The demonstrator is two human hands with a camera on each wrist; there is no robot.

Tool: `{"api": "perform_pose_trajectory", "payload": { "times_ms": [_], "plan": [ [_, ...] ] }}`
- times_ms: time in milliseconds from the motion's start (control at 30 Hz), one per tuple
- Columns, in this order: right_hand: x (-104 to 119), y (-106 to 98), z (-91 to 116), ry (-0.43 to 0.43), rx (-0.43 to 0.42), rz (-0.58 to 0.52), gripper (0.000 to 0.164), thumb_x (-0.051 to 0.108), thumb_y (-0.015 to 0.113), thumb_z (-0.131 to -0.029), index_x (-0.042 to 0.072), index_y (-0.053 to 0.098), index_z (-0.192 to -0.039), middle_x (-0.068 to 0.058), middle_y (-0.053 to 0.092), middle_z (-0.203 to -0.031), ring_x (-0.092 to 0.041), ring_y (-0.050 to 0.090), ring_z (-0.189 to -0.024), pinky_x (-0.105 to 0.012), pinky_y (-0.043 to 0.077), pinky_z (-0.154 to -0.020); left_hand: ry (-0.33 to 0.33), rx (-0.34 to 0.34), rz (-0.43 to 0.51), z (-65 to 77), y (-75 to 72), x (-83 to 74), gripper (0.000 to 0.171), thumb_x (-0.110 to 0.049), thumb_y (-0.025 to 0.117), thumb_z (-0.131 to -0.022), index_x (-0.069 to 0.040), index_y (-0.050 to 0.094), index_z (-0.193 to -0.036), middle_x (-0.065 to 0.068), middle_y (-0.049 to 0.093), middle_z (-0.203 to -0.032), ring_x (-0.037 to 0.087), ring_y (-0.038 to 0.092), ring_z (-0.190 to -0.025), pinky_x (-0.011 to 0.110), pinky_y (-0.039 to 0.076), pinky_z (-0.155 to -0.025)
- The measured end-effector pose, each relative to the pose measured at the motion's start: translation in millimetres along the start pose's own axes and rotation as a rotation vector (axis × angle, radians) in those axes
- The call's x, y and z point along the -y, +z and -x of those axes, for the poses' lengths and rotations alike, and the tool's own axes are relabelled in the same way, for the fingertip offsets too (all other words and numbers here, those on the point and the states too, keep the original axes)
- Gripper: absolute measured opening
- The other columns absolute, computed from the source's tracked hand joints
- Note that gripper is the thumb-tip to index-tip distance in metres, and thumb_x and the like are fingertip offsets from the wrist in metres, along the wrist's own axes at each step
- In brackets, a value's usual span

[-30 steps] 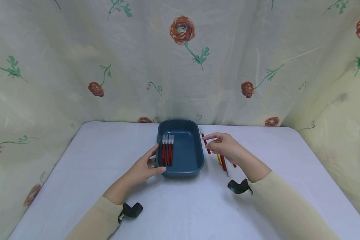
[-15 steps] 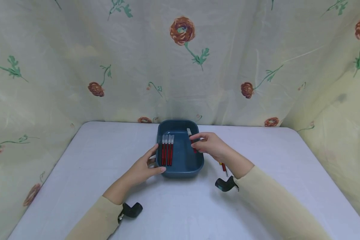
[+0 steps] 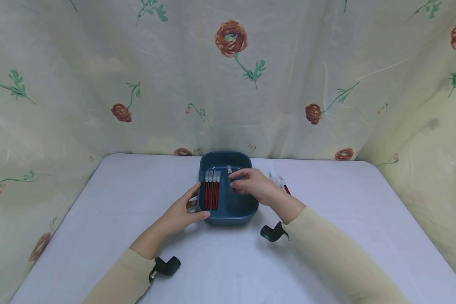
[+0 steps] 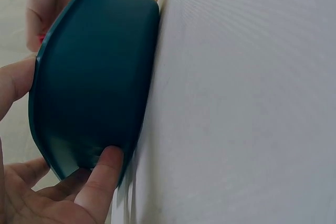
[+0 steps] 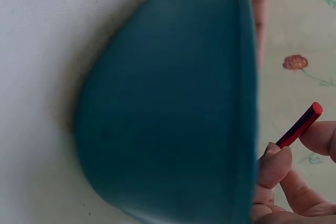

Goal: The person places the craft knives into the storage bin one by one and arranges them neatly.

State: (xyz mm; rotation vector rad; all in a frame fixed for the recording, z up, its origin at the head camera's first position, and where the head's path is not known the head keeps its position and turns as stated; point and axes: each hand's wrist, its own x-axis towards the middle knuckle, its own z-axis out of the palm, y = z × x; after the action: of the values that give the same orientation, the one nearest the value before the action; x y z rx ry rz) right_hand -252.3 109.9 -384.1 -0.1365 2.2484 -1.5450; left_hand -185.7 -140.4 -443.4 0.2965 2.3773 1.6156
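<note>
A dark blue plastic bin [image 3: 228,220] stands on the white table. Along its left inside lies a row of several red pens with whitish clear caps [image 3: 212,190], side by side. My left hand [image 3: 180,216] grips the bin's left side near the front corner; in the left wrist view its fingers bend against the outer wall [image 4: 100,66]. Over the bin's inside, my right hand [image 3: 254,186] pinches one more red pen [image 3: 229,169], cap end pointing away. The right wrist view shows that pen's red butt end [image 5: 302,124] between thumb and fingers, above the rim.
Several loose pens [image 3: 283,183] lie on the table right of the bin, partly hidden behind my right wrist. A flowered curtain [image 3: 167,84] hangs behind the table [image 3: 137,185] and at both sides. Each wrist carries a small black camera [image 3: 272,232].
My right hand has carried the red pen leftward from the table, across the bin's right rim, to over its middle. The left hand and the bin have stayed put.
</note>
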Motion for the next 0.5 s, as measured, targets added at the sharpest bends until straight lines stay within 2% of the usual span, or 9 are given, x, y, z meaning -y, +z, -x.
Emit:
{"api": "perform_pose_trajectory", "payload": {
  "times_ms": [200,500],
  "plan": [
    [-6.7,9.9,-8.9,0.003,-0.014,0.011,0.037,0.009,0.069,-0.092,-0.001,0.065,-0.128,-0.015,0.070,-0.112,-0.022,0.065,-0.089,-0.037,0.053,-0.091,-0.009,0.006,0.001,-1.4,-0.1,1.6,0.098,-0.033,0.080,-0.087,-0.023,0.018,-0.162,0.014,0.024,-0.164,0.041,0.035,-0.143,0.053,0.043,-0.106],
    [-6.6,21.2,-16.5,0.040,-0.036,0.041,0.033,0.011,0.069,-0.093,0.003,0.068,-0.125,-0.014,0.055,-0.136,-0.023,0.063,-0.091,-0.039,0.053,-0.093,0.002,0.013,0.016,-1.2,-0.4,1.9,0.097,-0.030,0.080,-0.088,-0.021,0.017,-0.162,0.015,0.025,-0.163,0.041,0.036,-0.143,0.052,0.044,-0.105]
  ]
}}
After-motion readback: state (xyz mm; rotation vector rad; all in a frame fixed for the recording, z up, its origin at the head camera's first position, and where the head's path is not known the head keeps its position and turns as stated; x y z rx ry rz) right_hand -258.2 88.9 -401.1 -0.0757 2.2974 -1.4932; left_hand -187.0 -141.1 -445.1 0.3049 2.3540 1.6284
